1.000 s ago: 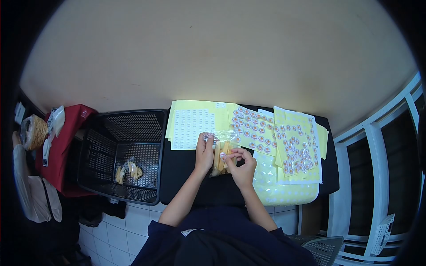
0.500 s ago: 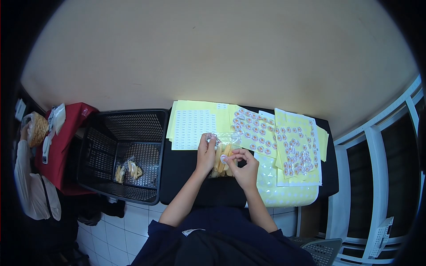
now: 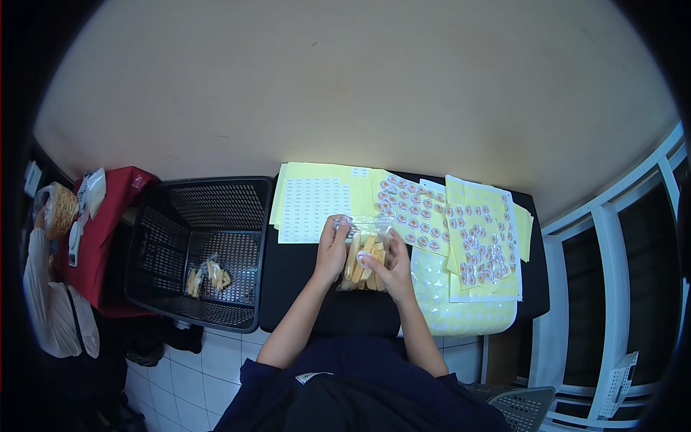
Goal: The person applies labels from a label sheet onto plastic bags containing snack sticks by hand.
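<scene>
A clear plastic bag [image 3: 353,277] of pale yellow snack sticks is between my hands, above the front of the black-covered table [image 3: 288,302]. My left hand [image 3: 333,248] grips its upper left side. My right hand [image 3: 396,270] holds the right edge, with the thumb pressed on a small round sticker [image 3: 362,256] on the bag's front. Behind the bag lies a sheet of small printed labels [image 3: 309,209]. Sheets of round stickers [image 3: 414,209] lie to the right, with another sticker sheet [image 3: 479,252] on a pile beside them.
Left of the table stands a black plastic basket [image 3: 230,189] with a few filled bags [image 3: 216,273] inside. Further left, another person's sleeve [image 3: 43,302] is beside a red-covered table [image 3: 108,230]. White railings [image 3: 612,288] stand at right.
My right fingers have moved from a pinch at the sticker to around the bag's right edge, the thumb now pressing the sticker. My left hand keeps its grip.
</scene>
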Motion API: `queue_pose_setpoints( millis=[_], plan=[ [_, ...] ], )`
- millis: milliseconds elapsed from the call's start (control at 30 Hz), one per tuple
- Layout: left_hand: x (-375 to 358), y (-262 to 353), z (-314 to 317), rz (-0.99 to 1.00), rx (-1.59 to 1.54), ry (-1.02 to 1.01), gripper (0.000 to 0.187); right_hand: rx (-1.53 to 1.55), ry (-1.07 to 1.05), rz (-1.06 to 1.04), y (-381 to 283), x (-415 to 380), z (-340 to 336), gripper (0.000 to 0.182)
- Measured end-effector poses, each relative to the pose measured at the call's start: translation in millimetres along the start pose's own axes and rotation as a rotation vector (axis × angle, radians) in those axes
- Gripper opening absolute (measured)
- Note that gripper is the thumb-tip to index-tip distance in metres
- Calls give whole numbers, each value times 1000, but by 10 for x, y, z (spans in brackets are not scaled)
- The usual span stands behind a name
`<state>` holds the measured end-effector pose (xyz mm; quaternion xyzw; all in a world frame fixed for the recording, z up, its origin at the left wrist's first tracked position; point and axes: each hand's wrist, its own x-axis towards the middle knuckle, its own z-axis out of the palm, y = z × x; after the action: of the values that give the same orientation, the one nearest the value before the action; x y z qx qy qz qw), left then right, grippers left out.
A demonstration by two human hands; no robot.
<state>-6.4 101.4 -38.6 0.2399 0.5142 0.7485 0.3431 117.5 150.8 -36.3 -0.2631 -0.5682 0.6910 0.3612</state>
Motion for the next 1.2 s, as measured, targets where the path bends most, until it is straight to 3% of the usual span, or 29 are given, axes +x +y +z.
queue_pose_setpoints(
  millis=[133,200,333,833,1000,1200],
  plan=[
    [-136,133,60,-78,-151,-21,23,164,-101,122,-18,1,-39,63],
    [-194,119,41,-39,26,-144,38,21,-57,55,0,17,-48,59],
    [-260,9,-31,-128,-8,-307,52,49,-13,58,26,23,-86,64],
    [-282,-2,-29,-98,-7,-348,49,-31,122,63,-16,-13,-46,63],
    [-263,4,25,-140,-49,-233,40,-187,34,83,-61,-35,-61,66],
    [-310,-57,60,-54,29,-141,31,-86,-50,-4,-44,-68,-90,80]
  ],
)
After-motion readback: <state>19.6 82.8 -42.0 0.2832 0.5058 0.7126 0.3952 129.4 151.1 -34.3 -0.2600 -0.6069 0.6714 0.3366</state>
